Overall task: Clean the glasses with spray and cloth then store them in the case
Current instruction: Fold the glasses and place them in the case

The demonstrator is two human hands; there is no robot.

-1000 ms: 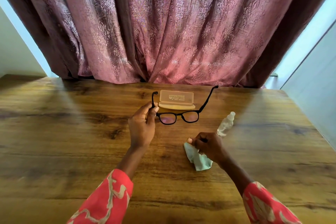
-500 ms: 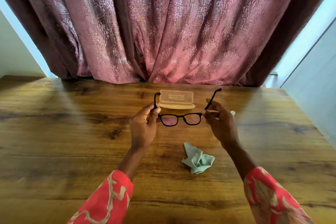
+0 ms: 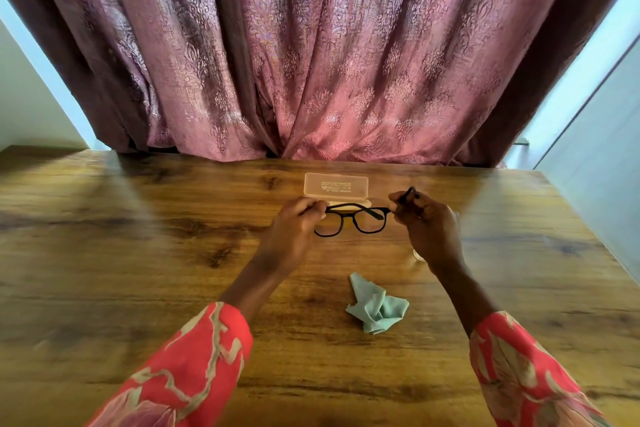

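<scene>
Holding glasses [image 3: 351,220], left hand [image 3: 294,236], right hand [image 3: 427,227] (case [image 3: 336,185] print unreadable).

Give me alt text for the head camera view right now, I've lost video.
Two hands hold black glasses above a wooden table: the left hand pinches one end, the right hand grips the other temple. A tan case lies just beyond them before a pink curtain; a crumpled green cloth lies nearer, untouched.

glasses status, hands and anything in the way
Left hand and right hand each grip an end of the glasses, above the table. Case open just behind. Cloth lies nearer; nothing in the way.
</scene>
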